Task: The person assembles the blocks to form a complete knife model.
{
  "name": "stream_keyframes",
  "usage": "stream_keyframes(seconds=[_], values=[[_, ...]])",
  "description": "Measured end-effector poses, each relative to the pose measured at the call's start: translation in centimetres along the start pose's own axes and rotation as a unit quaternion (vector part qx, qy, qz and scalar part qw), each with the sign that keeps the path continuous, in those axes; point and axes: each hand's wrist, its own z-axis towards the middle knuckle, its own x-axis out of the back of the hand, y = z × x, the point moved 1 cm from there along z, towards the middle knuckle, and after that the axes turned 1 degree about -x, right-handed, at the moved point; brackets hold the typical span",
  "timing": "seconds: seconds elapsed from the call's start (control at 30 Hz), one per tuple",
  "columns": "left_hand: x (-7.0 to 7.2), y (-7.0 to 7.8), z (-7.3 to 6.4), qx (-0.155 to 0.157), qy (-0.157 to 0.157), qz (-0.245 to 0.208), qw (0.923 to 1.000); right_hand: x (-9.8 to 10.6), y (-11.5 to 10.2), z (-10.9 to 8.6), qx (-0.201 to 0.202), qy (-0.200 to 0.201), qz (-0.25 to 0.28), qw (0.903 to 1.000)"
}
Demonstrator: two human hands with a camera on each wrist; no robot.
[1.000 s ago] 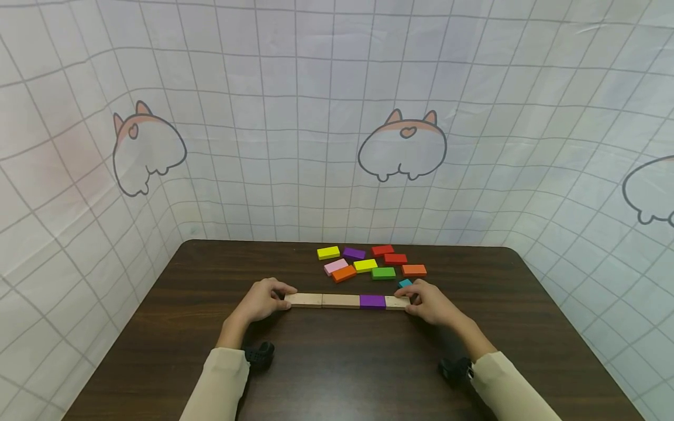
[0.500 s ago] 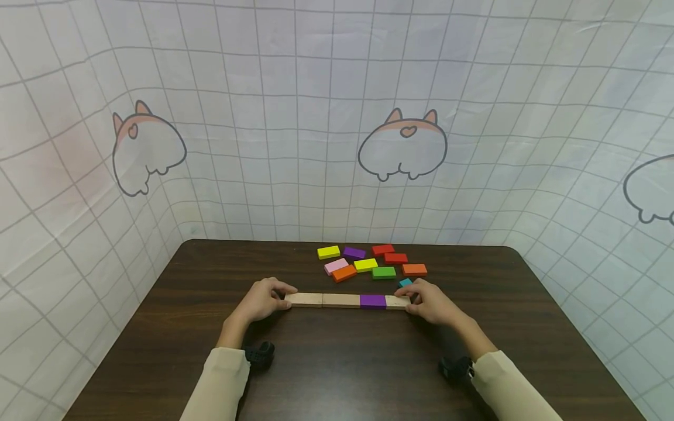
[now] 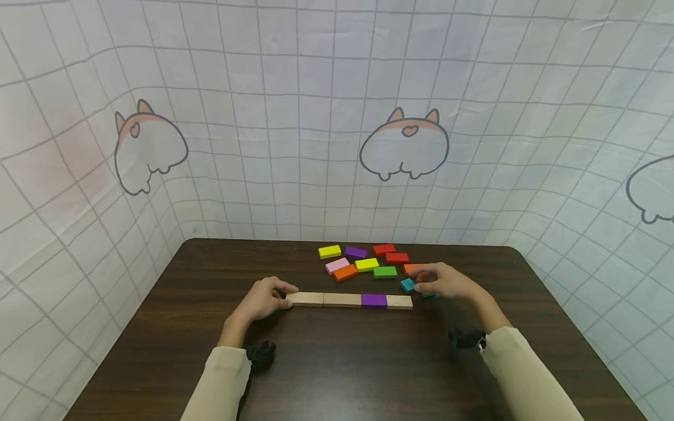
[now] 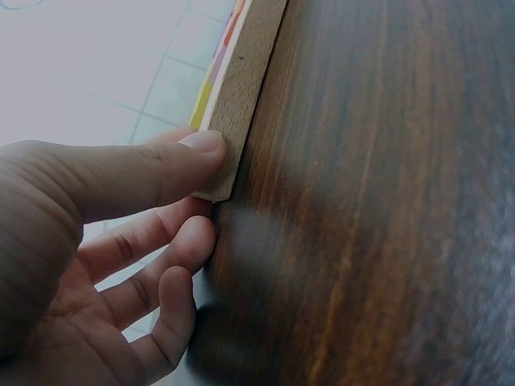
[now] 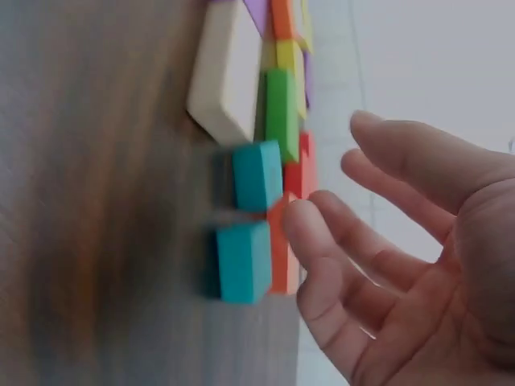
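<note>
The purple rectangular block (image 3: pixel 374 301) lies third from the left among four blocks set end to end on the dark brown wood-grain table (image 3: pixel 337 368). Touching its left end is a long pale rectangular wooden block (image 3: pixel 342 300); farther left comes a second long pale wooden block (image 3: pixel 308 299), and a shorter pale wooden block (image 3: pixel 399 302) touches the purple block's right end.

Well left of the purple block, the left hand (image 3: pixel 263 299) pinches the outer end of the second long pale wooden block, thumb on the near face, a finger behind, the remaining fingers loosely bent. Right of the purple block and beyond it, the right hand (image 3: pixel 444 282) holds nothing: thumb and fingers stand apart, the fingers softly curved. Close to them, also right of the purple block, are a small teal rectangular block (image 3: pixel 408 285) and another small teal block (image 3: pixel 428 294), the latter mostly hidden by the hand in the head view; whether a fingertip touches anything I cannot tell.

Beyond the purple block are a green rectangular block (image 3: pixel 385 272) and a yellow rectangular block (image 3: pixel 366 265); beyond it to the left, an orange rectangular block (image 3: pixel 345 273) and a pink rectangular block (image 3: pixel 337 266); beyond it to the right, an orange-red rectangular block (image 3: pixel 412 269), partly covered by the right hand
</note>
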Motion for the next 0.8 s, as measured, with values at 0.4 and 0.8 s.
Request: stream_keyframes(seconds=[0.4,0.8], values=[[0.1,0.1,0.1,0.004,0.001,-0.002,1.0000,0.4,4.1,2.9,-0.038,0.137,-0.016,0.9897],[0.0,0.1,0.0,0.005,0.002,0.000,1.0000,-0.3,4.8,4.1,-0.060,0.142,-0.047,0.9869]])
